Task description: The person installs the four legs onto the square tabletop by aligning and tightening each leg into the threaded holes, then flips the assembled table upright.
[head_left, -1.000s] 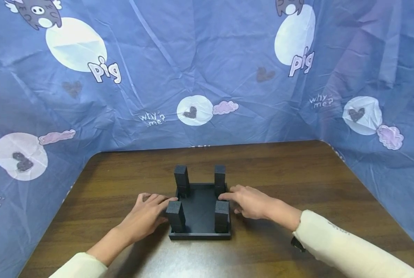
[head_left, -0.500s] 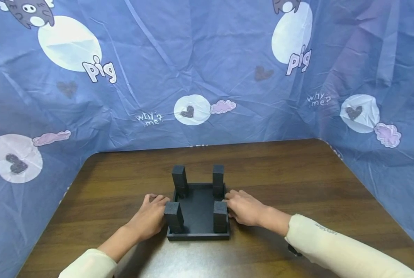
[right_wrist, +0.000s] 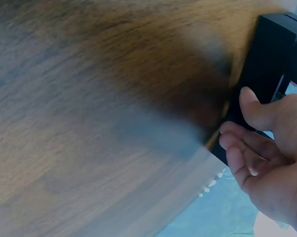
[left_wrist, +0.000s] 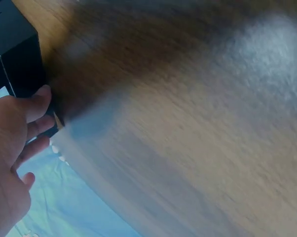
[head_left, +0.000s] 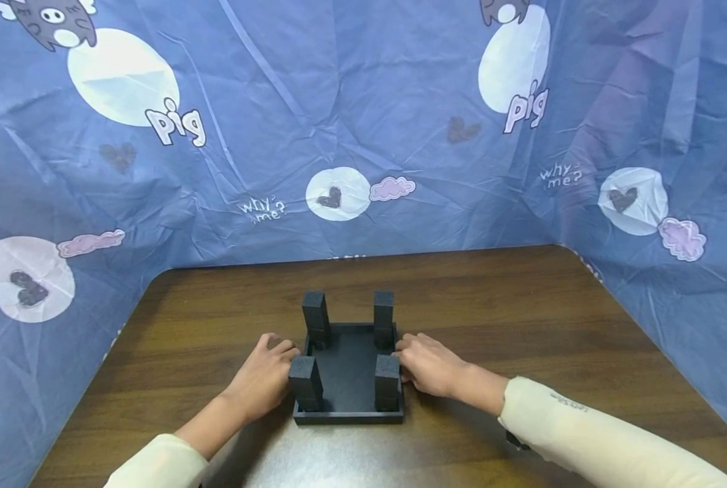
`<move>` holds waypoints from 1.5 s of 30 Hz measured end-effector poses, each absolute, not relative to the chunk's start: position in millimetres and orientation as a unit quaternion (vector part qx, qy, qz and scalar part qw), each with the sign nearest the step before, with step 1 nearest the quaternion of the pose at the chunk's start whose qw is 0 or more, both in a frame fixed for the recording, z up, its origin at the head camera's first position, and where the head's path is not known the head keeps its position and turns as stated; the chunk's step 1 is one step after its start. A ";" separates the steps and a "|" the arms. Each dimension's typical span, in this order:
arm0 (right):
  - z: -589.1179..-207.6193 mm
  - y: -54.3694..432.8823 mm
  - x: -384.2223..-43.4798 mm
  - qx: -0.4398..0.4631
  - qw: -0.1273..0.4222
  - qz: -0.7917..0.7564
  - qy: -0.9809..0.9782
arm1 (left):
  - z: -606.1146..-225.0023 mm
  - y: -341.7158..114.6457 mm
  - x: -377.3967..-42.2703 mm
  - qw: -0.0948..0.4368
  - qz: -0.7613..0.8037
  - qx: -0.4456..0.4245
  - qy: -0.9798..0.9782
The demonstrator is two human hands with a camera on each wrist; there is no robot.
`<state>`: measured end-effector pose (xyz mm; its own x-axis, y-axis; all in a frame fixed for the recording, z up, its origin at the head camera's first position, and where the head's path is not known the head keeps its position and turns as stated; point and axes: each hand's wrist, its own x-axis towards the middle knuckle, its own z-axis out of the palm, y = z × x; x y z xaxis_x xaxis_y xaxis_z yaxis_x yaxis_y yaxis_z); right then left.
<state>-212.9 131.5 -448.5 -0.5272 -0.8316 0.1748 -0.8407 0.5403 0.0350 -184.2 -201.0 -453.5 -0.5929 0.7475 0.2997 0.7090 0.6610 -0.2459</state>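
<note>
A shallow black tray (head_left: 351, 373) lies on the wooden table, with a raised rim and several black blocks upright at its corners, among them the near left block (head_left: 305, 383) and near right block (head_left: 386, 383). My left hand (head_left: 260, 379) grips the tray's left side, its fingertips partly hidden behind the near left block. On the opposite side my right hand (head_left: 429, 366) holds the right edge with curled fingers. Each wrist view shows a thumb against the tray's dark outer wall (right_wrist: 267, 54), the other fingers bent in below it.
The brown wooden table (head_left: 492, 305) extends around the tray on all sides. Behind it and at both sides hangs a blue printed cloth (head_left: 400, 102). Pale sleeves cover both forearms, and something small and dark (head_left: 515, 440) shows under the right sleeve.
Both hands' fingers, stretched over the tray's side rims a second ago, have curled in around the edges. The tray and its blocks stay in place on the table.
</note>
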 end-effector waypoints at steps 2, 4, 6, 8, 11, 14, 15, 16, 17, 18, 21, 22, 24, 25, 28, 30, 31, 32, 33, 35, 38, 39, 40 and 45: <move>-449.4 131.2 -214.5 0.480 0.087 0.038 -0.872 | -451.9 -200.2 -186.0 0.204 0.064 -0.415 -0.884; -450.2 131.1 -215.7 0.483 0.090 0.044 -0.870 | -450.2 -198.6 -188.6 0.215 0.073 -0.419 -0.879; -450.6 131.1 -216.6 0.483 0.091 0.049 -0.869 | -448.0 -196.3 -191.5 0.223 0.073 -0.425 -0.874; -450.6 131.4 -216.8 0.484 0.088 0.050 -0.869 | -445.6 -194.1 -193.8 0.230 0.070 -0.432 -0.869; -448.5 132.4 -216.6 0.486 0.076 0.049 -0.869 | -441.5 -192.4 -194.6 0.232 0.064 -0.437 -0.867; -441.5 133.6 -216.7 0.483 0.064 0.047 -0.872 | -434.9 -192.8 -192.8 0.228 0.076 -0.434 -0.868; -438.0 134.1 -216.8 0.480 0.059 0.047 -0.874 | -432.2 -193.2 -192.3 0.228 0.082 -0.433 -0.868; -434.3 134.5 -216.9 0.476 0.054 0.045 -0.876 | -429.4 -193.5 -192.0 0.229 0.086 -0.433 -0.868; -430.4 134.9 -217.2 0.474 0.050 0.045 -0.878 | -426.6 -193.9 -192.0 0.231 0.089 -0.433 -0.867; -426.6 135.3 -217.4 0.471 0.045 0.045 -0.880 | -423.9 -194.3 -192.2 0.232 0.089 -0.435 -0.865; -417.5 136.5 -217.5 0.465 0.029 0.044 -0.884 | -417.2 -195.9 -193.4 0.241 0.084 -0.448 -0.857; -415.3 136.9 -217.5 0.463 0.024 0.045 -0.885 | -415.7 -196.5 -193.9 0.243 0.081 -0.454 -0.854; -412.7 138.5 -217.4 0.464 0.022 0.048 -0.884 | -413.5 -197.8 -195.1 0.249 0.076 -0.464 -0.847; -411.7 139.9 -217.1 0.465 0.021 0.049 -0.884 | -412.4 -198.4 -195.4 0.251 0.073 -0.469 -0.844; -408.7 144.9 -216.9 0.467 0.018 0.060 -0.882 | -410.2 -199.5 -197.2 0.259 0.058 -0.482 -0.835; -406.8 149.0 -218.3 0.478 0.019 0.084 -0.874 | -408.6 -199.7 -198.3 0.266 0.042 -0.488 -0.830; -405.6 150.9 -219.4 0.485 0.020 0.098 -0.869 | -407.7 -199.6 -199.0 0.268 0.033 -0.492 -0.827; -404.5 152.7 -220.7 0.493 0.015 0.119 -0.862 | -406.8 -199.5 -199.7 0.272 0.024 -0.495 -0.825; -403.1 154.7 -222.1 0.500 0.010 0.142 -0.854 | -405.7 -199.4 -200.1 0.273 0.014 -0.498 -0.823; -400.9 158.7 -225.0 0.511 -0.008 0.195 -0.837 | -403.8 -199.3 -200.6 0.269 -0.009 -0.502 -0.822; -397.4 163.7 -227.5 0.512 -0.046 0.260 -0.817 | -401.8 -199.5 -199.0 0.252 -0.055 -0.504 -0.824; -396.6 165.2 -228.1 0.510 -0.058 0.278 -0.812 | -401.6 -199.7 -198.0 0.244 -0.074 -0.504 -0.825; -396.0 166.4 -228.4 0.510 -0.067 0.292 -0.806 | -401.4 -200.0 -196.9 0.237 -0.093 -0.502 -0.827; -391.9 171.1 -226.4 0.496 -0.101 0.336 -0.794 | -401.2 -200.8 -190.1 0.205 -0.175 -0.486 -0.831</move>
